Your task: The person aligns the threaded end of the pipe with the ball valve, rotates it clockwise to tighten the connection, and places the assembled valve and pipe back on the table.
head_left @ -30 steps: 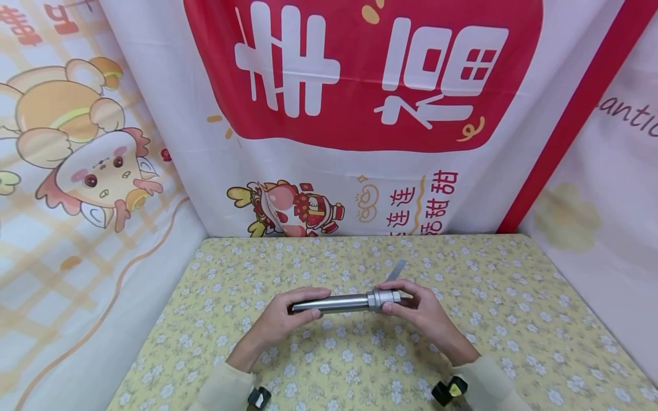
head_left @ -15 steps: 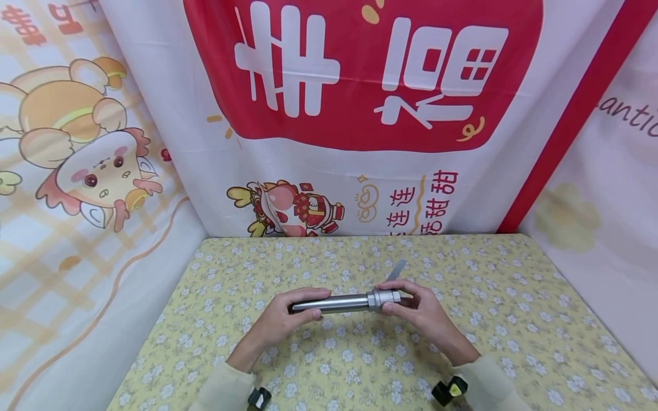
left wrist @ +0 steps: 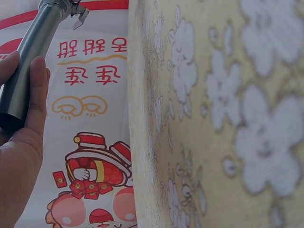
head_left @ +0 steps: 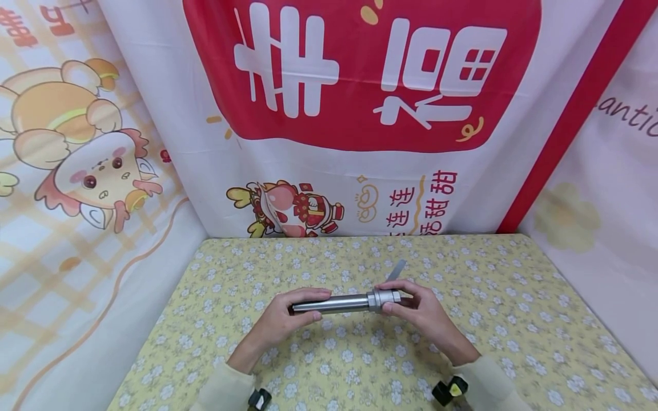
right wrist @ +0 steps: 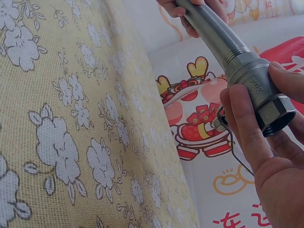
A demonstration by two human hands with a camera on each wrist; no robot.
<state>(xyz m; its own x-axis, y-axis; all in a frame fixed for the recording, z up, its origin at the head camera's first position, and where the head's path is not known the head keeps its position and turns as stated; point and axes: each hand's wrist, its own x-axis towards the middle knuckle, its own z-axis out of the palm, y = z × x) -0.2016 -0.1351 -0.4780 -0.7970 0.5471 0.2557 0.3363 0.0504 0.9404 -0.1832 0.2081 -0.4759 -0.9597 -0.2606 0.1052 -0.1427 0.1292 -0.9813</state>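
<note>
A smooth steel pipe [head_left: 344,303] lies nearly level across the head view, held above the table. My left hand [head_left: 285,311] grips its left end, thumb on the near side and fingers on the far side. On the other end sits a ball valve [right wrist: 254,83], where the right wrist view shows pipe threads entering its hexagonal collar. My right hand [head_left: 424,311] holds the valve body between thumb and fingers. The valve's flat metal lever [head_left: 396,269] sticks out on the far side, beyond the right fingers. The valve's free end [right wrist: 278,121] shows a hollow opening.
A yellow floral cloth [head_left: 339,365] covers the table. Printed white and red fabric [head_left: 360,131] hangs behind it, with more printed fabric walls at left [head_left: 92,274] and right [head_left: 591,228]. Small black devices [head_left: 449,390] are strapped at both wrists.
Both hands, the pipe and the valve stay in place with no clear movement. The head view has shifted very slightly.
</note>
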